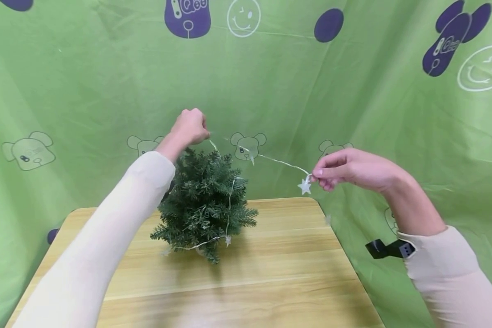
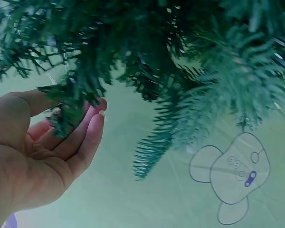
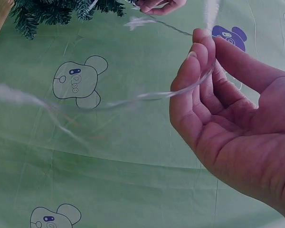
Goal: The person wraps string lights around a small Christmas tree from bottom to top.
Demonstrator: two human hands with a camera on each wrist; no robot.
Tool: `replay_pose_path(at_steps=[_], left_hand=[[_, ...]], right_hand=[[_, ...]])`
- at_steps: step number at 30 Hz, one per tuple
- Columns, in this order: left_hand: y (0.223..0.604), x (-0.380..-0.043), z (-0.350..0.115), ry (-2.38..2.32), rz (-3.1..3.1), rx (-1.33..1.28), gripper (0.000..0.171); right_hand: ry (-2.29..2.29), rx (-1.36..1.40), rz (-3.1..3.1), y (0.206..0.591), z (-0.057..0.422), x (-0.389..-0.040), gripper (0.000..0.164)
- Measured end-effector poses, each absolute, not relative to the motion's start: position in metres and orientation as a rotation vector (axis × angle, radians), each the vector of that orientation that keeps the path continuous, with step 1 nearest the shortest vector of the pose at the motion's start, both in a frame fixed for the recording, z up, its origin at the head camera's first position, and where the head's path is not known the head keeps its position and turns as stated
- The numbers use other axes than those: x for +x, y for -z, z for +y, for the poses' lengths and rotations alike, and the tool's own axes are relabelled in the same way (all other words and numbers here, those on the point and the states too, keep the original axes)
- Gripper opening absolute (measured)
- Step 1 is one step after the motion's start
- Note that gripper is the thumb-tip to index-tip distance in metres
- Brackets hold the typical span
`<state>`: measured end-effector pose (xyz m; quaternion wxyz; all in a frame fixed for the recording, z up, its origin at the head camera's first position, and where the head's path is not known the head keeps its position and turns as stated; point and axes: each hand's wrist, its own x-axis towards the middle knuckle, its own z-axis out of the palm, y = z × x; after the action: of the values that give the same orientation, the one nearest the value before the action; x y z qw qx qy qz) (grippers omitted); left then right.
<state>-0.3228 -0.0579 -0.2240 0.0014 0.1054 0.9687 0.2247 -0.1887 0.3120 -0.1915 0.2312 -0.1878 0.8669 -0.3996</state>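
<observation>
A small green artificial Christmas tree [image 1: 205,196] stands on the wooden table [image 1: 279,255]. A string of star lights [image 1: 284,162] runs from its top out to the right, and another stretch is draped across its front. My right hand [image 1: 352,171] pinches the wire between thumb and fingertips, with a clear star [image 1: 304,186] dangling just below. Above the treetop, my left hand [image 1: 192,127] pinches the string's wire with curled fingers. Branches partly hide the left fingertips in the left wrist view. In the right wrist view, wire trails below the right hand [image 3: 237,109], blurred at the far end.
Behind the table hangs a green curtain [image 1: 270,91] printed with bear heads and smiley faces. A black strap with a connector [image 1: 389,249] sticks out from the right sleeve. One star [image 1: 228,240] hangs low at the tree's front.
</observation>
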Motion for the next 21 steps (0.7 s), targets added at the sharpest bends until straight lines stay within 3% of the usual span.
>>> replay_pose_path(at_steps=[21], left_hand=[[0.223,-0.301,-0.09,-0.715,2.994,0.235,0.016]], right_hand=[[1.051,-0.515,2.416,0.19,0.31,-0.19,0.026]])
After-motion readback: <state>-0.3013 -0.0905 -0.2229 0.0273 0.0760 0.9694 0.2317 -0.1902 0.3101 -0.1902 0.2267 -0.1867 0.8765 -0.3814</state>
